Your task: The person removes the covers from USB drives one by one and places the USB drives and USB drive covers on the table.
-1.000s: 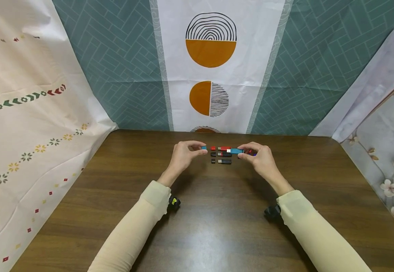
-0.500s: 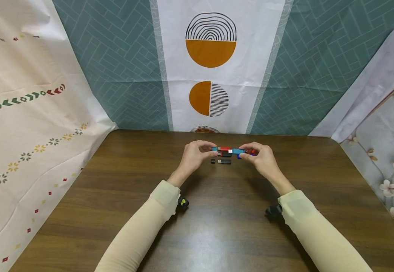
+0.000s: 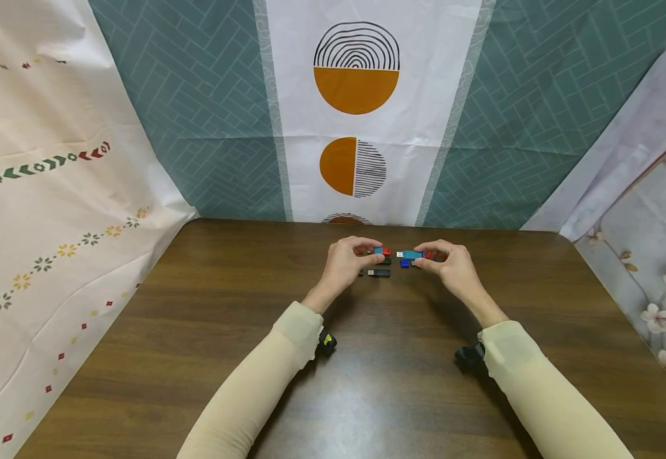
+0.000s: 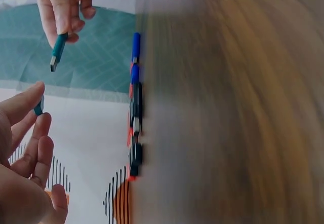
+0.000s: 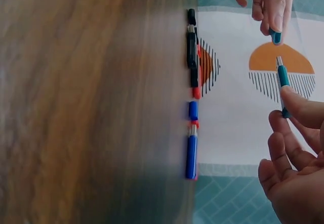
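Between thumb and fingers, my left hand (image 3: pixel 347 262) pinches a small blue cap (image 3: pixel 377 251). My right hand (image 3: pixel 446 264) pinches a blue USB stick (image 3: pixel 412 255), its bare metal plug pointing left toward the cap. Cap and plug are apart, with a short gap between them, both raised above the table in the wrist views. Beneath the hands lie a black USB stick (image 3: pixel 380 273), a blue cap (image 3: pixel 405 263) and a blue USB stick (image 5: pixel 191 155). Red pieces (image 3: pixel 386 252) show behind them, partly hidden by my fingers.
The brown wooden table (image 3: pixel 356 382) stretches toward me. A patterned cloth (image 3: pixel 356 127) hangs behind its far edge, with more cloth at left and right. A black wrist camera (image 3: pixel 326 343) sits on my left wrist, another (image 3: pixel 469 358) on my right.
My left hand has moved right with the blue cap, closing much of the distance to the USB stick. My right hand has shifted slightly right, still gripping the stick.
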The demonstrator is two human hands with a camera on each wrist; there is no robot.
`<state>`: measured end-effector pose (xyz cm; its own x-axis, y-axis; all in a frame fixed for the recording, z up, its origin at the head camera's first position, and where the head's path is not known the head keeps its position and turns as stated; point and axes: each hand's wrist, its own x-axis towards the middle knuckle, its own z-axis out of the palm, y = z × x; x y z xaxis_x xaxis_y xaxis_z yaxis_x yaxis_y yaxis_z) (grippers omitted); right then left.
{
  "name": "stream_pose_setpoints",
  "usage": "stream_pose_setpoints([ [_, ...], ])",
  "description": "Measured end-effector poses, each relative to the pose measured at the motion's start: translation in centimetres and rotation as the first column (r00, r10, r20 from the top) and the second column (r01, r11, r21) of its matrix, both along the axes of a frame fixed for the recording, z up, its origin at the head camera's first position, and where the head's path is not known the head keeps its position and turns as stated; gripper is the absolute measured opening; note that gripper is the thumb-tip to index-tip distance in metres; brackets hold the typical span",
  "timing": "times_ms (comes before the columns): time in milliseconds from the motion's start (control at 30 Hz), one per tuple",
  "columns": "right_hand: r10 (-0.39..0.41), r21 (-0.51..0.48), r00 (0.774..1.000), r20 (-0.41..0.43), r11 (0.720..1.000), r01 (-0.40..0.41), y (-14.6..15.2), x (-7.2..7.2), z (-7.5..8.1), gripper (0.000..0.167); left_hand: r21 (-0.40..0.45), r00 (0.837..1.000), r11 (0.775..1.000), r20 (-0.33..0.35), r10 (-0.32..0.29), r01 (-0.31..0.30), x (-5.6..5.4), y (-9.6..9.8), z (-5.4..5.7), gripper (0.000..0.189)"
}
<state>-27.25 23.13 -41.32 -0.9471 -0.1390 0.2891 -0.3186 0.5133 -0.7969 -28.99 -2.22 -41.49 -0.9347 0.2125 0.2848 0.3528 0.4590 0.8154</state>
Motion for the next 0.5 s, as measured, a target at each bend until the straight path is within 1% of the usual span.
stream_pose_setpoints([
  [100, -0.001, 0.011, 1.0, -0.007, 1.0, 0.002, 0.4, -0.1, -0.1, 0.023, 0.018, 1.0, 1.0, 0.007, -0.002, 0.002, -0.1, 0.7, -0.1, 0.025],
  [167, -0.007, 0.02, 1.0, -0.006, 1.0, 0.007, 0.8, -0.3, -0.2, 0.023, 0.014, 1.0, 1.0, 0.015, 0.001, -0.001, -0.1, 1.2, -0.1, 0.025],
  [300, -0.022, 0.046, 1.0, 0.009, 0.999, 0.022, 1.6, -0.5, -0.5, 0.022, -0.07, 0.999, 0.997, 0.024, 0.032, -0.03, -0.1, 2.3, -0.1, 0.027],
  [400, -0.034, 0.069, 0.999, 0.034, 0.997, 0.032, 2.2, -0.6, -0.8, 0.023, -0.133, 0.998, 0.989, 0.022, 0.061, -0.058, -0.2, 3.1, -0.2, 0.025],
  [500, -0.039, 0.076, 0.997, 0.071, 0.997, 0.034, 2.7, -0.8, -1.1, 0.024, -0.176, 0.997, 0.982, 0.019, 0.076, -0.072, -0.3, 3.9, -0.3, 0.021],
])
